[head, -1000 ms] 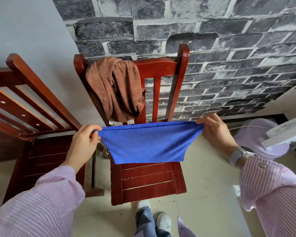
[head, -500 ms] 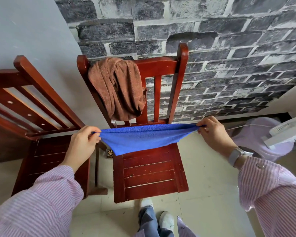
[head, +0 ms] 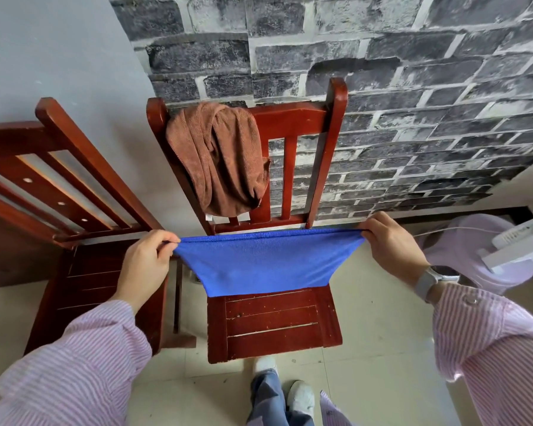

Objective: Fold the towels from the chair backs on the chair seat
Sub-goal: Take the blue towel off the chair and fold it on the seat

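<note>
Blue towel [head: 266, 261] stretched taut above middle chair seat [head: 274, 324], top edge level just in front of the chair back's lower rail. Pinched at left top corner by left hand [head: 145, 265], fingers curled, thumb and forefinger closed on the cloth. Pinched at right top corner by right hand [head: 391, 247], fingertips pressed together on the fabric edge. Hanging as a doubled panel, sides tapering inward, bottom edge straight across the seat's rear half; cannot tell whether touching the slats. Front half of seat bare, slats exposed.

Brown towel [head: 222, 158] bunched over left part of the same chair's top rail [head: 290, 118], draped down over the back, clear of the blue one. Second red chair [head: 74, 192] just beside on the left, angled, back bare, narrow gap between the two seats. Brick-pattern wall [head: 382, 87] directly behind. Open tiled floor [head: 382, 333] right of seat. White fan [head: 505, 247] on lilac base at far right, near the right wrist with its watch [head: 434, 279]. Striped sleeves, shoes [head: 300, 398] at bottom, close to seat's front edge.
</note>
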Motion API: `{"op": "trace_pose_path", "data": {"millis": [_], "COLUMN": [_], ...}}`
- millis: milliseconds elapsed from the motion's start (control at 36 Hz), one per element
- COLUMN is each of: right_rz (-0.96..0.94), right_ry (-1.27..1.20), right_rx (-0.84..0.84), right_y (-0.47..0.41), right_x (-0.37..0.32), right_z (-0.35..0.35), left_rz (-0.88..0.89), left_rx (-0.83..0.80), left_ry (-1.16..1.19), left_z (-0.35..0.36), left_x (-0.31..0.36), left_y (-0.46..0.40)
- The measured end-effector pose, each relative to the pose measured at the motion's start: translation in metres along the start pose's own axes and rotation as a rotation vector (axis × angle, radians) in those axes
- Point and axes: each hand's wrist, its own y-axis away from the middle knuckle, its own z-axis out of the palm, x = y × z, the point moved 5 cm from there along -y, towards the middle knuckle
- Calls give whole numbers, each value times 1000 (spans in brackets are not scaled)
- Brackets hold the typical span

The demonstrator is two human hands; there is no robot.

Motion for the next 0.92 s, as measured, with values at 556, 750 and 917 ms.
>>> {"op": "trace_pose_path", "data": {"millis": [556, 750, 917], "right_rz": [35, -28, 44], "right_ry": [-71, -25, 0], "right_rx": [271, 162, -142], "right_y": [-25, 29, 88], "right_x": [-11, -4, 31], "right_z": [-12, 28, 109], "left_rz": [51, 112, 36], "left_rx": [202, 124, -156], "left_ry": [-156, -183, -202], "left_z": [5, 31, 92], "left_x": [-3, -24, -78], "left_y": [-20, 46, 110]}}
